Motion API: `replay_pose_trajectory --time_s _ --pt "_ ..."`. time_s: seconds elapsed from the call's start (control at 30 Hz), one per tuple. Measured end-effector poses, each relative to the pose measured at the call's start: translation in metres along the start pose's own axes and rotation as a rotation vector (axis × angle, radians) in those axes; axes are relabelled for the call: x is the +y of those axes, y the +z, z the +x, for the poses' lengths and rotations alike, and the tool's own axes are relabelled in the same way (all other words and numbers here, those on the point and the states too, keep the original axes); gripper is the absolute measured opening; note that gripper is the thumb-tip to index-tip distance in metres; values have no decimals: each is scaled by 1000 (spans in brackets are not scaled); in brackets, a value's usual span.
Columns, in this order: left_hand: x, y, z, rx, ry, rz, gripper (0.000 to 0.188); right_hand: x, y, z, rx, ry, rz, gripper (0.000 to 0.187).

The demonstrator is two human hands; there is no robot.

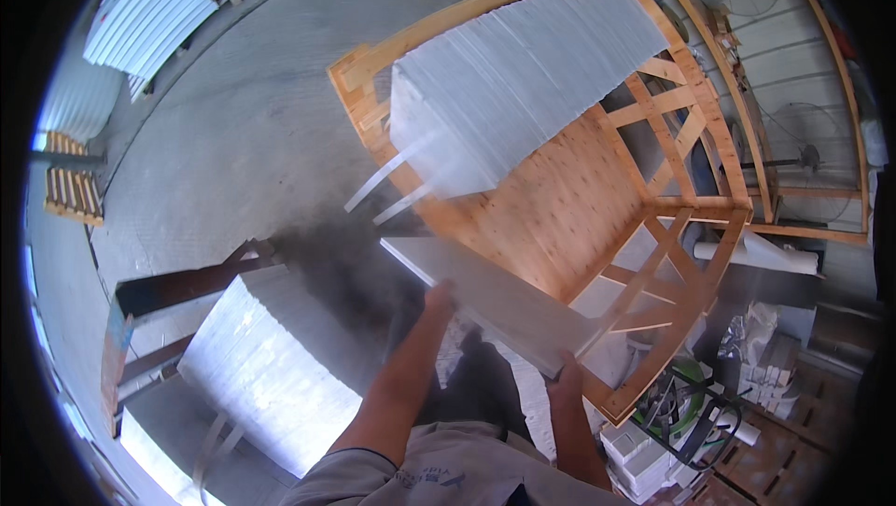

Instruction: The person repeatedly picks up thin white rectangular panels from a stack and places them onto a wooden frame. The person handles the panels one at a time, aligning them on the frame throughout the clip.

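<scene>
Head view, clock read from its centre: one pale flat panel (499, 301), held slantwise, its body reaching from the middle toward five o'clock; I see it lying between the two hands, beside the near part of the crate. Left hand (441, 299), at six o'clock, gripping the panel's near long edge, fingertips partly hidden by it. Right hand (565, 380), at five o'clock, closed on the near right corner, the panel running up and leftward from its fingers. One open wooden crate (569, 198), spanning twelve to five, slatted on the right. One row of grey-white slabs (532, 86), at one o'clock inside it, two pale straps (392, 175) hanging from its left end. One block of pale slabs (271, 375), at eight o'clock, beside a dark metal frame (182, 289). One green coil (689, 403), at four o'clock.
</scene>
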State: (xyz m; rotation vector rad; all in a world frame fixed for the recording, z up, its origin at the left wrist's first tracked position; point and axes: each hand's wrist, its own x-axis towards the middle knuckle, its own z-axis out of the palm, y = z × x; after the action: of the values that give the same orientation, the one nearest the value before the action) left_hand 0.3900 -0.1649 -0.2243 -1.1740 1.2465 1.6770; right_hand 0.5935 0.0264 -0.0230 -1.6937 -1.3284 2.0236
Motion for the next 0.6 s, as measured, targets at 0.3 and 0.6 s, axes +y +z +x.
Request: replay_pose_trajectory --time_s 0.3,0.6 --pt "52 44 44 134 -120 121 32 19 77 37 106 110 27 37" --pt "43 76 -79 -22 160 642 41 53 100 73 -142 228 154 42"
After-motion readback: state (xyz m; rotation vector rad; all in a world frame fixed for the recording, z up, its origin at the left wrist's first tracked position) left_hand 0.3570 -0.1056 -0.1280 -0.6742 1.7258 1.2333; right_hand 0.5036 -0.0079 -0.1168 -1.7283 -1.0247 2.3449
